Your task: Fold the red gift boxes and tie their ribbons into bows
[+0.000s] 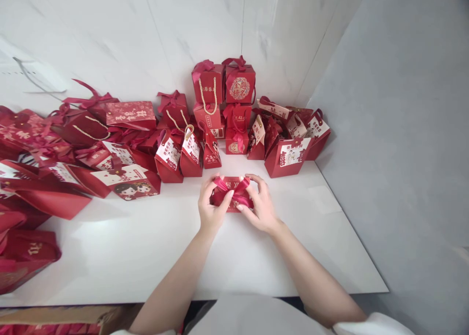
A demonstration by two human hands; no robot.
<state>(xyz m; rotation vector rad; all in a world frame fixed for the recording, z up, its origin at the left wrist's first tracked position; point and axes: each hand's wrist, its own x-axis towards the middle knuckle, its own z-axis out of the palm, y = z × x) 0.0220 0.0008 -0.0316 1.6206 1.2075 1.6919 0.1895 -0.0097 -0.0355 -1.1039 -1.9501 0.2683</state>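
The small red gift box (233, 209) sits on the white table (256, 257) between the person's two hands, with a dark pink satin ribbon (241, 198) gathered in loops over its top. The left hand (213, 205), at the gift box's left side, is half curled: its fingers bend around a ribbon loop at the far edge while the thumb reaches in to the middle of the ribbon. The right hand (262, 208), at the gift box's right side, is curved in the same manner, its fingertips at the other loop and its thumb on the ribbon nearer the wearer. Exactly how tightly either hand pinches, I cannot tell. Directly behind the gift box stand stacked red candy boxes (240, 83). Tent-shaped paper bags (292, 159) with white tags stand behind it to the right, and a crowded heap of red packages (132, 115) spreads to its left.
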